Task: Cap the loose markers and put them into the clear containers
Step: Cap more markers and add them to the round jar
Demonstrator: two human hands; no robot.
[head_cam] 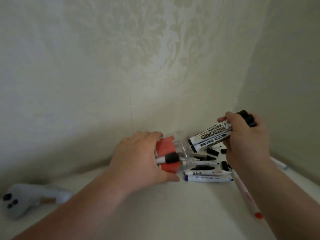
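Several markers [209,135] printed "WHITEBOARD" are bunched in the right hand [245,135], whose fingers curl round them, their ends at the mouth of the clear container [183,149]. The left hand [138,161] grips that container, tipped sideways. About five loose markers [207,177] lie on the surface [173,213] beside it.

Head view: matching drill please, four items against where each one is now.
1. jar
2. whiteboard markers
3. red pen
4. plush toy

A. far left on the table
B. gripped in the right hand
C. held in the left hand, tipped sideways
D. lying on the table by the right forearm

Pairs: 1-C, 2-B, 3-D, 4-A
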